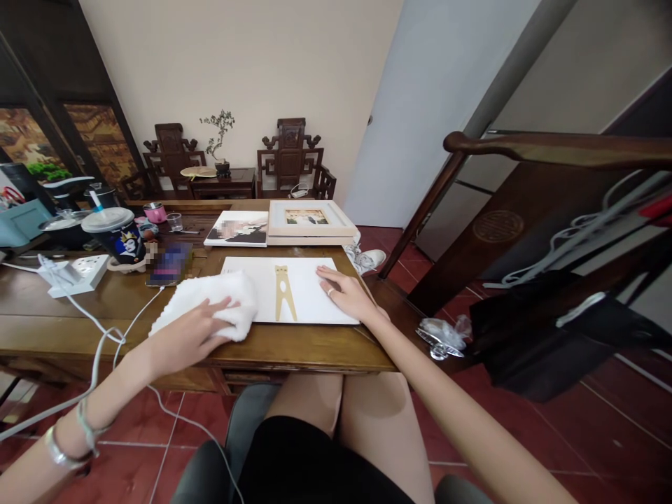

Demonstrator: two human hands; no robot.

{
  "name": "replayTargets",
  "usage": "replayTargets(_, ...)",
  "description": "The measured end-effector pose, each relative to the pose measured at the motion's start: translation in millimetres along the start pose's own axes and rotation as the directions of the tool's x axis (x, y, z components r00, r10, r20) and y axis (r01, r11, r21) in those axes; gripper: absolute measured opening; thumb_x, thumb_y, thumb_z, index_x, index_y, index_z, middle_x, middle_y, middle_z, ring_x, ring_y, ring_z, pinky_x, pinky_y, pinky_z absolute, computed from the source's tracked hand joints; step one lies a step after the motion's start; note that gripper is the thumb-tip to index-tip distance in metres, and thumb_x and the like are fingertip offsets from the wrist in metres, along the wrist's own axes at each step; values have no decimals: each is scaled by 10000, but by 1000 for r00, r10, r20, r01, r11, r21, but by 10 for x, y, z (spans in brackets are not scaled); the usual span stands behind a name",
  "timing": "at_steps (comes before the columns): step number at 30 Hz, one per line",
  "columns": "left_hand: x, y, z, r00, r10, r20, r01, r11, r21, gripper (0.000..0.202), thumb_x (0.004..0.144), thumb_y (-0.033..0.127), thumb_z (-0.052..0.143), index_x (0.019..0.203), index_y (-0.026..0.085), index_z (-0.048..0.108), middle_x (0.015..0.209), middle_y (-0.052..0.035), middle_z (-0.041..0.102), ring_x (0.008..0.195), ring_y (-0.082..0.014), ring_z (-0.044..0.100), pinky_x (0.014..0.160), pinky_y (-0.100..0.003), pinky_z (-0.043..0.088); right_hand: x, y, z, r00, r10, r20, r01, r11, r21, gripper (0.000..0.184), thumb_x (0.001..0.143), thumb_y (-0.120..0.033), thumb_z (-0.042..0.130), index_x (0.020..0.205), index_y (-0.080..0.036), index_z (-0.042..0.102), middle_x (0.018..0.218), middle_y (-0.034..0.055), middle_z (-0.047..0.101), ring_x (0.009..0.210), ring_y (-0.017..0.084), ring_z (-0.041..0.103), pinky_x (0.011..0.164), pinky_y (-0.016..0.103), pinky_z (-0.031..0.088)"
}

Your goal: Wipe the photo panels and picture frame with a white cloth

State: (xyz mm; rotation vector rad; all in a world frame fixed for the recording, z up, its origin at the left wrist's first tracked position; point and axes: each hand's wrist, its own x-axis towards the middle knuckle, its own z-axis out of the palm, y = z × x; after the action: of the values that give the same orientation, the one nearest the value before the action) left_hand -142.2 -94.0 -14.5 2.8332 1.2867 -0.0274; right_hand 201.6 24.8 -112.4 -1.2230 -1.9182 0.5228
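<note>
A white flat board (304, 297) with a tan stand piece (284, 292) on it lies face down on the wooden table (315, 346) in front of me. My left hand (192, 334) rests on a white cloth (210, 297) at the board's left edge, fingers curled over the cloth. My right hand (349, 294) lies flat on the board's right side, fingers stretched out, a ring on one finger.
Behind the board stand a white picture frame (311, 220) and a photo print (239, 229). To the left are a phone (171, 264), a dark lidded cup (116, 236), a white power strip (78, 273) with cables, and a dark wooden chair (525, 231) at right.
</note>
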Motion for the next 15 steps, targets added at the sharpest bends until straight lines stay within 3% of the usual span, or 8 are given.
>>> replayTargets(2,-81,106,-30,999,37,15,-37,999,-1,330,1006,290,369,1093,284,686,1480,21,462,1403,-224,372,1130,-378,324,-4,14,13,1000,-5,-11,5,1000,-2,374,857,-267,553,1203,-214,686,1344,47,604,1319,230,498,1179,426,309)
replayTargets(5,-35,90,-16,999,44,15,-44,999,-11,358,1022,296,327,1123,282,670,1468,18,478,1410,-216,356,1125,-378,327,-9,30,31,999,-17,-27,16,1000,-8,373,864,-270,539,1201,-207,685,1344,50,606,1315,226,504,1175,422,315)
replayTargets(12,597,-421,149,999,22,-27,-22,1000,11,361,1022,278,314,1172,217,636,1429,-61,516,1393,-241,370,1126,-427,317,-7,10,21,1000,-16,-11,16,999,-40,378,873,-261,517,1209,-201,680,1359,54,591,1322,223,496,1177,432,310)
replayTargets(15,888,-643,188,1000,-14,-18,15,1000,15,367,1023,286,311,1202,212,623,1420,-66,525,1437,-261,282,1149,-494,261,-4,2,17,1000,-11,-8,11,1000,-22,379,869,-256,521,1209,-201,680,1354,59,593,1329,225,487,1177,440,311)
